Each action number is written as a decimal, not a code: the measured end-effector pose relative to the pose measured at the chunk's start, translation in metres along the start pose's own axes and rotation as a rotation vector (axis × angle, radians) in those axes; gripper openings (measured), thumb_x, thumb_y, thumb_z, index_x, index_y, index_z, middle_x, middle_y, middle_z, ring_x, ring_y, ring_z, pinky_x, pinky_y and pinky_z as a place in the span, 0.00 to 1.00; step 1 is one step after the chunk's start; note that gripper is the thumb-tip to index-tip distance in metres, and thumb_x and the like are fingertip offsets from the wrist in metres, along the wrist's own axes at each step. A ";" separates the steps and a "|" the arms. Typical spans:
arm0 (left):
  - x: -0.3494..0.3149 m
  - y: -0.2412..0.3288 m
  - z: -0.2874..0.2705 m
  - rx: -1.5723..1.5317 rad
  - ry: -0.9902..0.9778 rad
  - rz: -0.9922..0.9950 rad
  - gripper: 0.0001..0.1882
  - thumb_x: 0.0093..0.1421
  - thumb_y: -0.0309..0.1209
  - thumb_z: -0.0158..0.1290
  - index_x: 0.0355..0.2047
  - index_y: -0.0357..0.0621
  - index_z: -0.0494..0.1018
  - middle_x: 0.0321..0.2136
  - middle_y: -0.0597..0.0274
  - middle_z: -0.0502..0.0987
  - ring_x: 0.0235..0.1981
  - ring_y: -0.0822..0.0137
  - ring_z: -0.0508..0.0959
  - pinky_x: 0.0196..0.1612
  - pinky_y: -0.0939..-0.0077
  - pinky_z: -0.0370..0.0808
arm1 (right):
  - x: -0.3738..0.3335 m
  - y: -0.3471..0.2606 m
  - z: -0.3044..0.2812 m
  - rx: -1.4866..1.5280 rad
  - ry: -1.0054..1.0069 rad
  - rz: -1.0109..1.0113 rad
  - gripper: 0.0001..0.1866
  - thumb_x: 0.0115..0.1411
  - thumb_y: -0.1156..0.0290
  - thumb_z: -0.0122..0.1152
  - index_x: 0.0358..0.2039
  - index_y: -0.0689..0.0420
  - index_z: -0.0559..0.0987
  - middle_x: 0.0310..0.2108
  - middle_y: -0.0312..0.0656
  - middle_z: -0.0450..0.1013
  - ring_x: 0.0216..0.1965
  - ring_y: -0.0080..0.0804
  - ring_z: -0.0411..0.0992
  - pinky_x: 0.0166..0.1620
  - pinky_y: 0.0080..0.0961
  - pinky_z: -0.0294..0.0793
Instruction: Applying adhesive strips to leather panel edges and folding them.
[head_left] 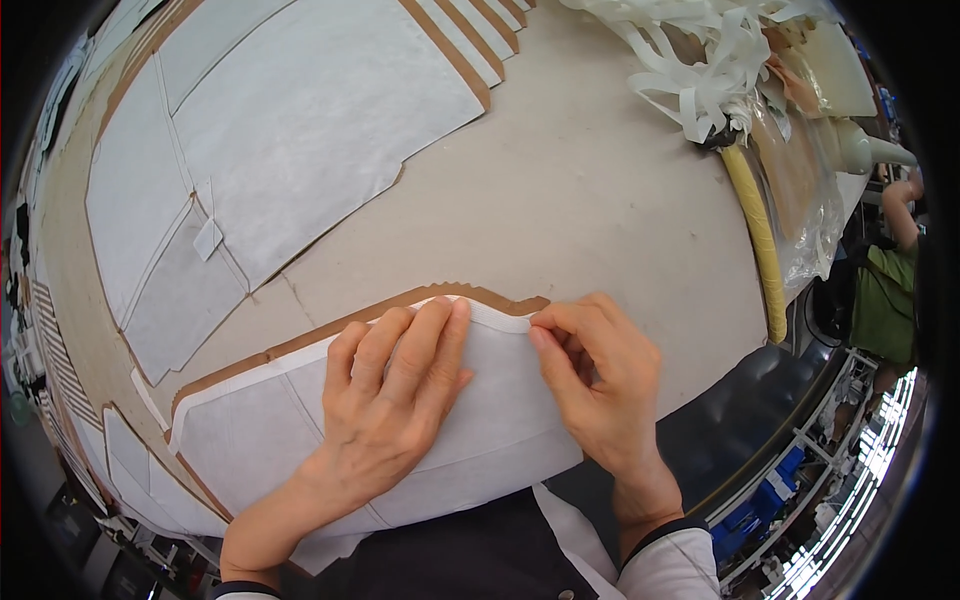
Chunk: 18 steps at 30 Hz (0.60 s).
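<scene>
A brown panel piece with a white backing (500, 400) lies along the table's near edge, its brown border (300, 340) showing on the far side. A narrow white strip (495, 320) follows that border. My left hand (395, 380) rests palm down on the backing, fingers stretched toward the border and pressing near the strip. At the strip's right end, my right hand (600, 370) has thumb and forefinger pinched together on it, the other fingers curled. The exact hold is partly hidden by the fingertips.
Larger white-backed panels (300, 130) lie stacked at the far left, brown edges showing. A tangle of white strips (700, 70), a yellow-wrapped tube (755, 240) and clear plastic wrap (810, 230) are at the right of the pale table (600, 200). A person in green (885, 300) is beyond it.
</scene>
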<state>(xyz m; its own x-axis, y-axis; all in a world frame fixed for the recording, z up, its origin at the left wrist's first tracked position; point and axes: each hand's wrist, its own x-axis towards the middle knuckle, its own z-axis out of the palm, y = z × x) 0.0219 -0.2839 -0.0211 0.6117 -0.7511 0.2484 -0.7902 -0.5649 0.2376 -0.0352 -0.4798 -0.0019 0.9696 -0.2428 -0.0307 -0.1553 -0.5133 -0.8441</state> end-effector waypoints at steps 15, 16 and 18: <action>0.003 0.003 0.002 -0.027 0.051 0.103 0.23 0.52 0.26 0.56 0.49 0.32 0.78 0.50 0.55 0.76 0.51 0.59 0.76 0.51 0.65 0.72 | 0.006 -0.003 0.005 -0.118 -0.018 0.015 0.07 0.55 0.79 0.64 0.27 0.58 0.73 0.22 0.40 0.69 0.17 0.34 0.68 0.22 0.31 0.64; 0.002 0.003 0.002 -0.025 0.055 0.101 0.23 0.52 0.26 0.56 0.49 0.32 0.78 0.50 0.55 0.76 0.51 0.59 0.76 0.51 0.65 0.72 | 0.007 -0.003 0.005 -0.128 -0.029 0.024 0.07 0.55 0.78 0.64 0.27 0.58 0.73 0.22 0.40 0.69 0.17 0.34 0.68 0.22 0.32 0.64; 0.001 0.003 0.003 -0.025 0.034 0.108 0.24 0.53 0.26 0.55 0.52 0.33 0.77 0.51 0.54 0.75 0.52 0.59 0.75 0.52 0.64 0.72 | 0.007 -0.004 0.004 -0.142 -0.037 0.033 0.07 0.55 0.78 0.63 0.27 0.58 0.73 0.22 0.40 0.69 0.17 0.34 0.68 0.22 0.32 0.65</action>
<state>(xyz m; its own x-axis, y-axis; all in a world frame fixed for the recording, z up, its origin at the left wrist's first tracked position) 0.0198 -0.2880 -0.0232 0.5240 -0.7950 0.3056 -0.8508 -0.4720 0.2310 -0.0271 -0.4759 -0.0012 0.9694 -0.2324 -0.0792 -0.2100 -0.6174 -0.7581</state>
